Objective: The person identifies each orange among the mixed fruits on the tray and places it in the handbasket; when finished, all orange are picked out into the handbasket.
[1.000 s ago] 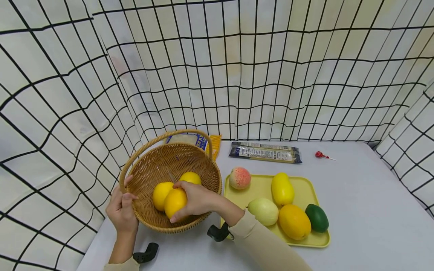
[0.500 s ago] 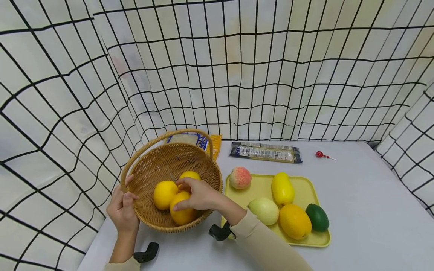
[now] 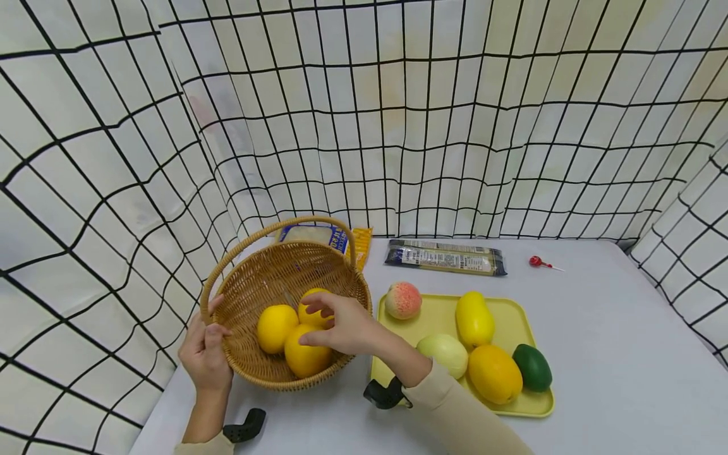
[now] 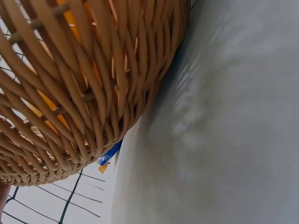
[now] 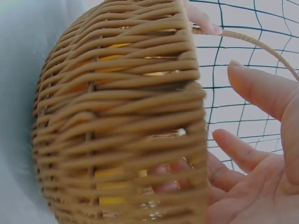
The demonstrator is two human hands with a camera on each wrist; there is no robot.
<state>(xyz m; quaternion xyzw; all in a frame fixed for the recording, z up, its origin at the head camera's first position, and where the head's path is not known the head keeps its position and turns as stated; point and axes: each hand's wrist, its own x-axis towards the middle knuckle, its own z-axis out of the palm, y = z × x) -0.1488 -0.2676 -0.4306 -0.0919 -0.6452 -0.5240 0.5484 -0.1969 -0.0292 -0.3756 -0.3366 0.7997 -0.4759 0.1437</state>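
In the head view, a brown wicker basket [image 3: 244, 363] with an arched handle leans tilted toward me. My left hand [image 3: 207, 354] grips its left rim, thumb over the edge. Inside lie three round yellow-orange oranges: a left orange [image 3: 277, 328], a front orange [image 3: 307, 355] and a back orange [image 3: 313, 309] partly covered by fingers. Over the two on the right hovers my right hand [image 3: 349, 325], fingers apart and loosely bent, holding nothing. From the right wrist, the spread hand [image 5: 261, 172] shows beyond the woven wall [image 5: 121, 116]. The left wrist view shows mostly basket weave [image 4: 93, 84].
Right of the basket, a yellow tray [image 3: 512, 309] carries a peach [image 3: 403, 300], a yellow pear-shaped fruit [image 3: 474, 319], a pale green fruit [image 3: 446, 355], a large orange fruit [image 3: 495, 374] and a dark green fruit [image 3: 532, 367]. Behind are packets [image 3: 446, 257] and a lollipop [image 3: 537, 261].
My right hand has let go of the front orange, which now rests slightly further right in the basket. The hand has risen and shifted right. My left hand keeps its grip.
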